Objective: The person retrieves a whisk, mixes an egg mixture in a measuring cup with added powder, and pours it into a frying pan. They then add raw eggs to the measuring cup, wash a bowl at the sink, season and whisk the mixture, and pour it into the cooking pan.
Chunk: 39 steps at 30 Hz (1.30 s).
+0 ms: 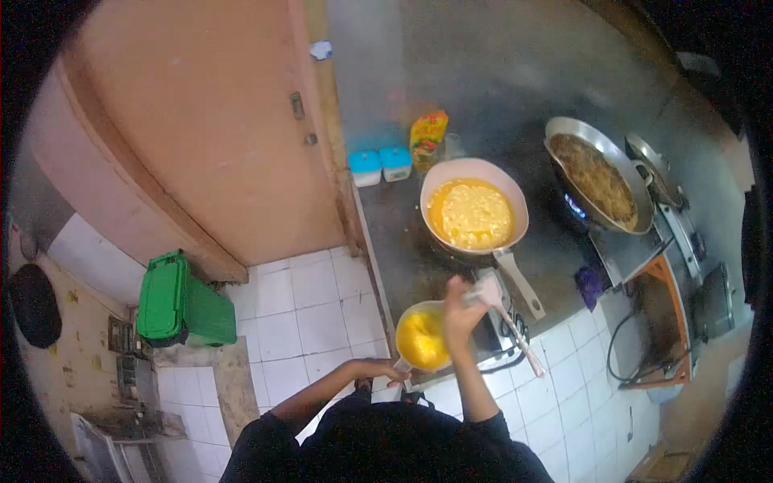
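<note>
A pan of yellow liquid, which looks like beaten egg, is low in front of my body. My left hand is closed on its pale handle at the lower left. My right hand is just past the pan's right rim, smeared by motion, so its fingers and anything in them are unclear. Beside it is a pinkish spatula, its handle slanting down to the right; whether my hand touches it I cannot tell. Farther back, a pale frying pan on the cooktop has a yellow, lumpy egg mixture frying in orange oil.
A wok of bubbling brown oil sits over a blue flame at the right. Two blue-lidded tubs and a yellow pouch stand at the back. A purple cloth hangs at the counter edge. A green bin stands left.
</note>
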### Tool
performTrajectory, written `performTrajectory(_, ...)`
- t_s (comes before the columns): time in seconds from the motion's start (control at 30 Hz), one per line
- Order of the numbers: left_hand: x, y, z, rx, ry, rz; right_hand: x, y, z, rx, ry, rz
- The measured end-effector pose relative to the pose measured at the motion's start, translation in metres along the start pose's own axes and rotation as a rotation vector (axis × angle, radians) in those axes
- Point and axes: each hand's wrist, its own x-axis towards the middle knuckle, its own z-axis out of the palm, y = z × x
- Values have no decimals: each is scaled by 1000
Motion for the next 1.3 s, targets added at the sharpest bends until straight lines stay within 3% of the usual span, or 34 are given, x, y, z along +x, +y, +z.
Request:
performTrajectory(0.03, 4, -4, -18, 48, -130, 24, -4, 19, 9, 3, -12, -4)
performTrajectory(0.07, 7, -9, -24, 86, -268, 44, -15, 42, 17, -109, -39, -162)
performTrajectory(0.13, 5, -3, -31, 94, -309, 81, -20, 43, 23, -204, -80, -323)
performTrajectory(0.23, 17, -14, -40, 110, -337, 111, 4, 20, 6, -28, 22, 42)
performTrajectory(0.27, 27, -24, -41, 99, -331, 93, -1, 8, 7, -29, 31, 38)
performTrajectory(0.3, 39, -32, -39, 102, -342, 98, -10, -6, 7, -99, -104, -79)
performTrajectory(0.37, 48, -53, -27, 4, -280, 33, -5, -38, 0, -54, -265, 198)
performTrajectory(0.4, 50, -54, -21, 14, -280, 29, 8, -20, -9, 414, -119, 230)
performTrajectory(0.47, 50, -48, 7, 47, -41, 52, 4, 28, -13, 149, 45, 157)
performTrajectory(0.5, 51, -27, 13, 42, -141, 160, 2, 23, -11, 154, 70, 153)
performTrajectory(0.57, 74, -19, 15, 152, -119, 136, -6, 3, -9, -343, -364, -214)
performTrajectory(0.6, 78, -35, 29, 216, -96, 98, -14, -6, -16, -351, -364, -168)
performTrajectory(0.63, 103, -64, 24, 129, -250, 315, 2, -15, -16, -7, -184, 21)
performTrajectory(0.67, 108, -58, 29, 137, -261, 308, 11, -20, -17, 336, 5, 200)
performTrajectory(0.7, 109, -48, 33, 195, -208, 244, 4, 17, -3, 145, 91, -14)
performTrajectory(0.73, 103, -28, 37, 260, -153, 187, 3, 16, -2, 150, 110, -23)
performTrajectory(0.8, 85, 9, 40, 327, -129, 292, -1, 15, 2, -222, -304, -115)
performTrajectory(0.83, 69, 14, 57, 320, -135, 257, -2, -27, 0, 47, -170, 156)
performTrajectory(0.87, 68, 26, 54, 352, -124, 253, 7, -30, -8, 287, -75, 230)
performTrajectory(0.93, 84, 0, 48, 331, -68, 235, 8, -4, -3, 98, 166, -21)
performTrajectory(0.97, 106, -35, 36, 323, -105, 249, -1, 10, 3, 103, 168, -27)
performTrajectory(1.0, 119, -54, 33, 305, -150, 263, -16, 24, 6, 16, -106, -71)
performTrajectory(1.07, 74, -36, 37, 414, -35, 239, -15, 13, 7, -61, -389, -104)
performTrajectory(1.13, 56, -22, 28, 286, -77, 5, 11, -39, -8, 403, 5, 300)
performTrajectory(1.17, 38, -5, 20, 230, -110, -42, 7, 1, -2, 285, 91, 166)
performTrajectory(1.2, 10, 29, 16, 175, -141, -90, 1, 12, 4, 293, 89, 152)
performTrajectory(1.27, 6, 31, 10, 35, -240, -38, -15, 22, 12, 60, -323, 10)
performTrajectory(1.3, 32, -18, -8, 35, -313, 104, -11, -19, 11, 71, -266, -21)
